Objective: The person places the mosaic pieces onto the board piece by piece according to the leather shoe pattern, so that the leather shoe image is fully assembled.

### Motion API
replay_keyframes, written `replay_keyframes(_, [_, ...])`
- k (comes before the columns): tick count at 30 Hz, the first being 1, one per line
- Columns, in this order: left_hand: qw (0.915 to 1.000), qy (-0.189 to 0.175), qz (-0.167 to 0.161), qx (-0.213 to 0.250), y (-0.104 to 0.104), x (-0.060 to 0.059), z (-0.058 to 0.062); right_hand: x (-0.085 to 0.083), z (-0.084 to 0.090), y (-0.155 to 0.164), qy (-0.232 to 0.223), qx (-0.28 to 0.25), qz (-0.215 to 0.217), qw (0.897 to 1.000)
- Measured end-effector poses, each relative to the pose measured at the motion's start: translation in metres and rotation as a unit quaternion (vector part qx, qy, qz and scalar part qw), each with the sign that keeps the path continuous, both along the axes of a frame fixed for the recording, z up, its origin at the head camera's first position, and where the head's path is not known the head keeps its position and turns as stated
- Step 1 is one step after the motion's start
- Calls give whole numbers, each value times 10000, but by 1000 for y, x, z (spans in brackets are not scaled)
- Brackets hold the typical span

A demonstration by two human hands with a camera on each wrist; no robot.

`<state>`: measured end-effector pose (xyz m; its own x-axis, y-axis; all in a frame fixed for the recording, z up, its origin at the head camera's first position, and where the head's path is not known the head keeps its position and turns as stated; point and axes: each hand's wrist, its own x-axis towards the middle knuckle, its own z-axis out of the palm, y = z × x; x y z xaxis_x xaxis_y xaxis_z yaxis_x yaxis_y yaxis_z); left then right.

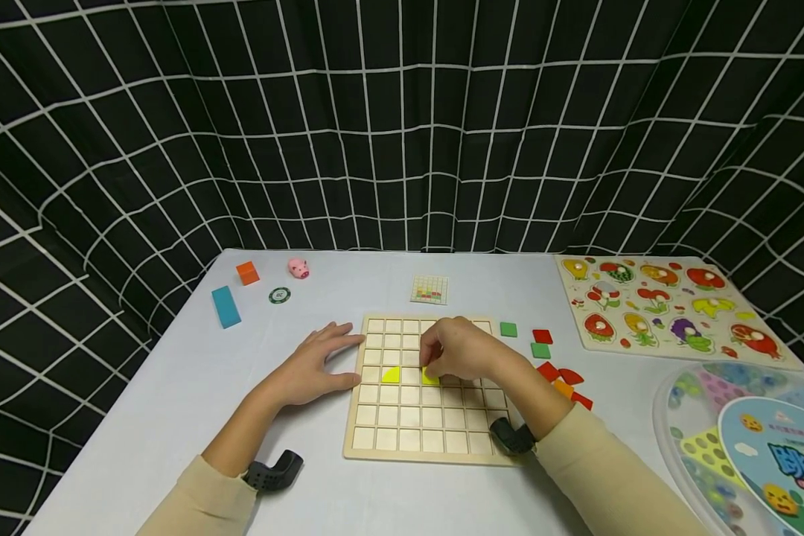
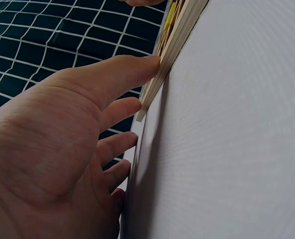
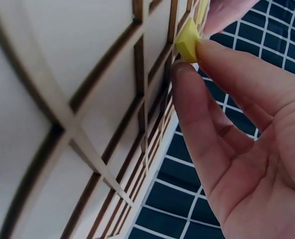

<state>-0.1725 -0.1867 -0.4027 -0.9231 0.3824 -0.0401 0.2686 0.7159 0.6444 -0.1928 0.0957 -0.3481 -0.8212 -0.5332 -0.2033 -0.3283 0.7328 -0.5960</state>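
A wooden grid board (image 1: 402, 455) lies on the white table. One yellow quarter-round piece (image 1: 391, 375) sits in a cell left of its middle. My right hand (image 1: 467, 350) is over the board and pinches a second yellow piece (image 3: 188, 42) between thumb and fingertip, at a cell further right in the same row. Part of that piece is hidden by the fingers in the head view. Beside the board's left edge, my left hand (image 1: 311, 368) has its fingers spread and relaxed; its thumb touches the wooden rim (image 2: 174, 59) in the left wrist view.
Loose green tiles (image 1: 508, 330), red tiles (image 1: 542, 336) and an orange tile (image 1: 563, 388) lie right of the board. A pattern card (image 1: 430, 289) stands behind it. Further right are a fruit puzzle (image 1: 663, 298) and a round clear box (image 1: 683, 424). Blocks (image 1: 225, 307) and a pink pig (image 1: 298, 268) sit far left.
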Motion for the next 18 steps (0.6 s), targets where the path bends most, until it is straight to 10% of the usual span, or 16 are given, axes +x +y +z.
replay_keyframes(18, [10000,-67,40,6,-1,1,1,1,-3,8,116,-46,250,9996])
